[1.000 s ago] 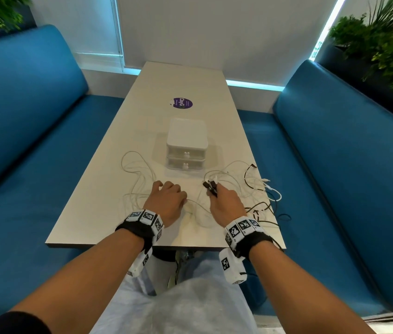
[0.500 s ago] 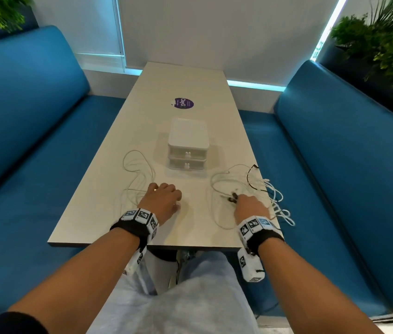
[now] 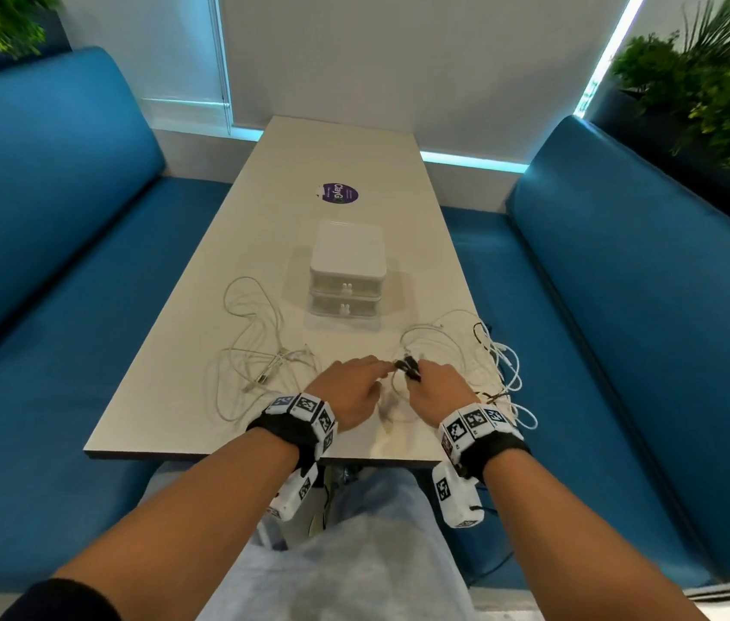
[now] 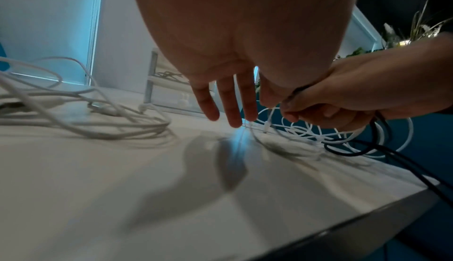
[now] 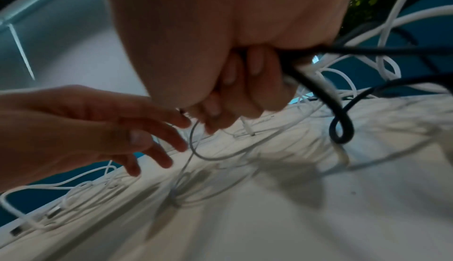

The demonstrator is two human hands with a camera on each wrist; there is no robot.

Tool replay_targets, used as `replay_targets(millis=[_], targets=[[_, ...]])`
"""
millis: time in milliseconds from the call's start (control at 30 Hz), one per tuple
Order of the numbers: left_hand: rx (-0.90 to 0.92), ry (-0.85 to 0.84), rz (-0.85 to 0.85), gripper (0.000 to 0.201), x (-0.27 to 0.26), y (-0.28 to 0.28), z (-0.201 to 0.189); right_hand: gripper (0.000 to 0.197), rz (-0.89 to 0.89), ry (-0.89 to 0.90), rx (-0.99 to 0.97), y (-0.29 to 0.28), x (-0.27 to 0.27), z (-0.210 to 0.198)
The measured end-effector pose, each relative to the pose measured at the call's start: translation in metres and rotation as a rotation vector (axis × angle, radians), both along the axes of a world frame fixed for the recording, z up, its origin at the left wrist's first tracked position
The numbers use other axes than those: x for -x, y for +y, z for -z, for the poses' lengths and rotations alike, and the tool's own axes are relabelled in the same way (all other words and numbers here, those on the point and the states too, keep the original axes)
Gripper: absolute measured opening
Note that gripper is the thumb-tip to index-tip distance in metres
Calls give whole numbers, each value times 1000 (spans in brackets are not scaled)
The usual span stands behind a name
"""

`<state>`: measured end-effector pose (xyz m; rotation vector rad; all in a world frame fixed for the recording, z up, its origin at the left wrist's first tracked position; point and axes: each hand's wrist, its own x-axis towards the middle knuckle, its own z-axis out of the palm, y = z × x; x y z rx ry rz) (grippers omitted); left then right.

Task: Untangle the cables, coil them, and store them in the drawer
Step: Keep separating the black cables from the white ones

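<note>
Head view: right hand [image 3: 437,387] grips black cable [image 3: 408,368] just in front of drawer unit [image 3: 347,280] on table [image 3: 175,396]; left hand [image 3: 352,387] reaches it, fingers extended. Left wrist view: fingers [image 4: 229,102] straight, holding nothing, over white cables [image 4: 306,135]. Right wrist view: fingers [image 5: 255,83] curl around the black cable.

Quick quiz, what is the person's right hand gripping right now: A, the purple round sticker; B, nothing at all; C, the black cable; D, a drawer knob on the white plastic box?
C: the right hand has its fingers curled around the black cable, which trails out of the fist in the right wrist view.
</note>
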<state>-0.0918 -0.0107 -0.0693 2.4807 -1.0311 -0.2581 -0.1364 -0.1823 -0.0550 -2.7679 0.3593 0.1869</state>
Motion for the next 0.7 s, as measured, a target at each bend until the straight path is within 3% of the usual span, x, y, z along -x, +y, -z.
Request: replay_targets(millis=[67, 200, 367, 467, 600, 700], targets=[[-3, 76, -14, 46, 2, -7, 0, 29, -69, 23, -83, -1, 2, -2], [1, 183, -106, 36, 4, -15, 2, 25, -21, -16, -361, -2, 0, -13], [135, 291, -73, 34, 9, -16, 5, 30, -24, -115, -579, 12, -15, -24], [199, 229, -101, 35, 4, 2, 5, 33, -65, -82, -537, 20, -19, -22], [292, 10, -230, 29, -12, 34, -2, 29, -96, 90, -471, 29, -21, 2], [193, -61, -425, 16, -21, 52, -9, 27, -71, 77, -450, 36, -22, 10]])
